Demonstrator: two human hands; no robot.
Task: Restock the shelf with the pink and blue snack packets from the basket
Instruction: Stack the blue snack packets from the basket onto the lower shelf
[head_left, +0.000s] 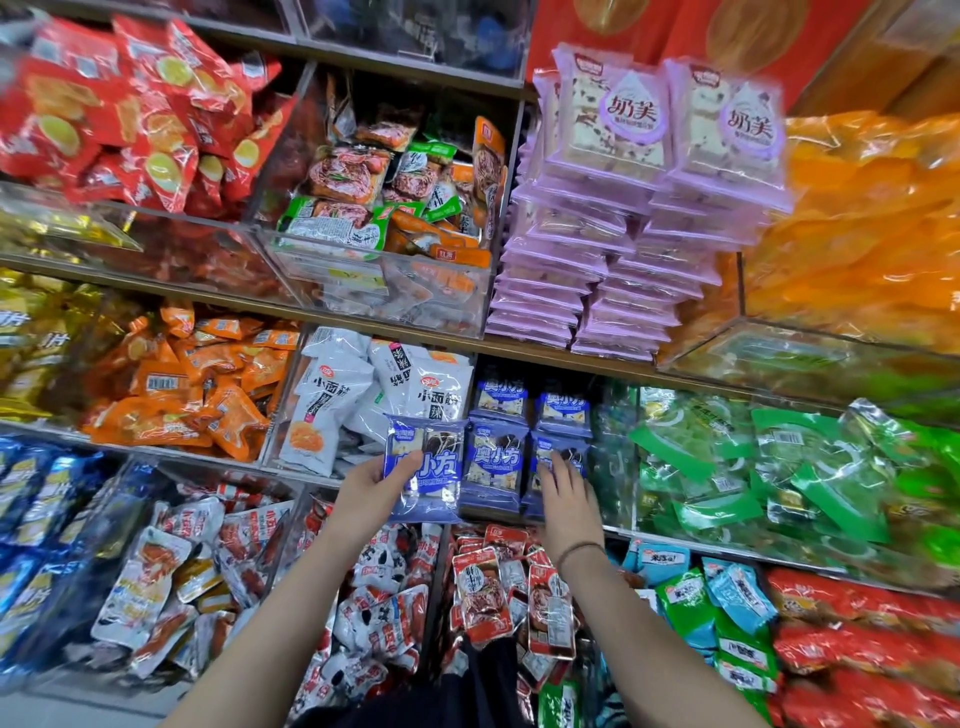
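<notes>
Grip of left hand (371, 486) clamped on blue packet (441, 470), poised beside its row; right hand (566, 499), fingers straight, likely bracing shelved blue packets (496, 457).

Shelving (519, 349) fills my whole view, brown boards running one above another, split by clear acrylic bins (384, 270) that catch a bright, even glare. At 1 o'clock, above the top board, I see a red panel (649, 31) with gold rounds. Red packets (130, 114) heap at 10 o'clock, orange packets (182, 384) at 9, green packets (779, 467) at 3, big orange bags (857, 218) at 2. Down at 7 o'clock a strip of pale grey floor (78, 701) shows under the lowest tier.
</notes>
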